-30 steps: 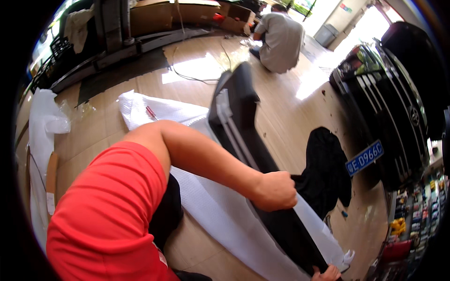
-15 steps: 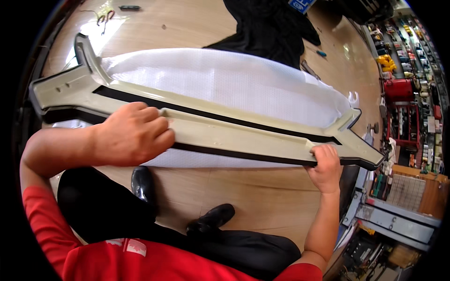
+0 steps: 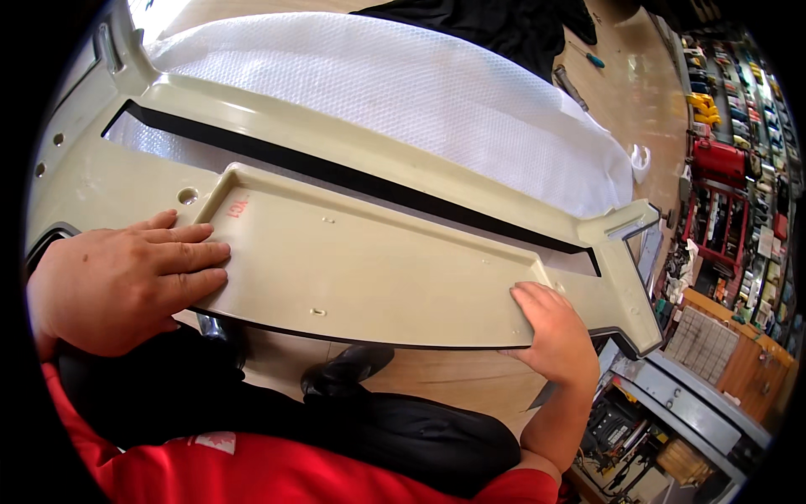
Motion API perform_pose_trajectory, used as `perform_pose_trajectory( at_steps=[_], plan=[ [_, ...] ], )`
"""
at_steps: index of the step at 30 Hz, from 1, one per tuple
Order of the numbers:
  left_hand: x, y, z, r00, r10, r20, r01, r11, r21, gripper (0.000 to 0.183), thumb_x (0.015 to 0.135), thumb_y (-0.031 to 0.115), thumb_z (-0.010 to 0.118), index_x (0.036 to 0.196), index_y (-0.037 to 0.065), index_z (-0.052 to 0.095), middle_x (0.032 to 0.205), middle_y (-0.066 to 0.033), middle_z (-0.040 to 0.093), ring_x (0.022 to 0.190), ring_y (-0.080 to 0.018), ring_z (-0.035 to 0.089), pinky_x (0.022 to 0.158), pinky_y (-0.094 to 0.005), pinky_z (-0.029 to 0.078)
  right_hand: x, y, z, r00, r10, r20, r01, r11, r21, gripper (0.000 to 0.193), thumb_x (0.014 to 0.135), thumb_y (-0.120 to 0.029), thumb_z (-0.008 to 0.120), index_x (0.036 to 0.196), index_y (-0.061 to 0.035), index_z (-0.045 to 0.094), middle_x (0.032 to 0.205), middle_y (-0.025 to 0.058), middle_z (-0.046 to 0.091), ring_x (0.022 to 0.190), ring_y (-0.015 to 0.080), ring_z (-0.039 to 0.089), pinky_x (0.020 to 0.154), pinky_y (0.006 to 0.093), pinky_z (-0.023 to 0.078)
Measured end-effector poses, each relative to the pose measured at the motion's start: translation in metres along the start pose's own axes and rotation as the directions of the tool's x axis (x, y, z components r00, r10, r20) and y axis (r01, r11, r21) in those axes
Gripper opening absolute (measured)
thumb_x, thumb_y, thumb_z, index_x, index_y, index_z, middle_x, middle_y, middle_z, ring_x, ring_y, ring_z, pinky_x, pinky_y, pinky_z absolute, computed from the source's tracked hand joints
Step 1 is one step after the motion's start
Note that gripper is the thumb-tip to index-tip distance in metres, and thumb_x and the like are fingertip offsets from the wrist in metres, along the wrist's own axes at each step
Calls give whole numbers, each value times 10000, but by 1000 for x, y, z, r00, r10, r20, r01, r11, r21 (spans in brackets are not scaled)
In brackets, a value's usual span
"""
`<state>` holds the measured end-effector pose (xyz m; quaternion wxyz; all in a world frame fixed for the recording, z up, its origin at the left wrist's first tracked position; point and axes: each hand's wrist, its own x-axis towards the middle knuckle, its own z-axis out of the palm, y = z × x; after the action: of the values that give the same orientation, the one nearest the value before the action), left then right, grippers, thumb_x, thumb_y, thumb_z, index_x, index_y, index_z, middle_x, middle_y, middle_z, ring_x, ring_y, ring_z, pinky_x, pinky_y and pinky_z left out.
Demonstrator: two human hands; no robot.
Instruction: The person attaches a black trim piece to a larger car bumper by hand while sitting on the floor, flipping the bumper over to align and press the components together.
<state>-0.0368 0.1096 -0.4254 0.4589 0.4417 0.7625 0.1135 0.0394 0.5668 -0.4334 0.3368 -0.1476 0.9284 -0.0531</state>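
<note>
A long beige moulded panel with black edging spans the view from left to right, probably a car body part such as a spoiler seen from its underside. It has a long slot, a raised-rim recess, small holes and forked ends. My left hand lies on the panel's left part, fingers stretched out and resting flat beside the recess. My right hand grips the near edge toward the right end, fingers on top and the palm side at the edge. A sheet of white bubble wrap lies beyond and beneath the panel.
On the wooden floor lie a black cloth, a screwdriver and a dark tool. A white hook-shaped piece sits beside the wrap. Red tool holders, shelves and a grey metal frame stand at the right.
The panel has come closer and tilted, its recessed face now turned toward me. My left hand has gone from a closed grip to lying flat; my right hand still holds the near edge.
</note>
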Motion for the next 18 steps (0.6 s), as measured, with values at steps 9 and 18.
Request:
perform_pose_trajectory(
  at_steps=[9,18],
  plan=[
    [-9,-11,13,997,-27,-76,24,999,-29,595,690,127,830,1254,62,653,1413,-161,579,1368,-371,502,1161,-556,388,1,-2,-11,996,89,-28,-89,996,-20,903,498,-257,955,1268,10,566,1259,204,629,1202,393,573,1017,430,467],
    [-5,0,3,993,-74,-93,73,997,-12,459,795,99,785,1238,45,673,1357,-165,626,1328,-342,550,1145,-521,417,2,-5,-15,987,158,-20,-158,986,-50,890,549,-321,946,1275,-1,543,1261,198,631,1218,384,566,1022,451,456]
  ],
)
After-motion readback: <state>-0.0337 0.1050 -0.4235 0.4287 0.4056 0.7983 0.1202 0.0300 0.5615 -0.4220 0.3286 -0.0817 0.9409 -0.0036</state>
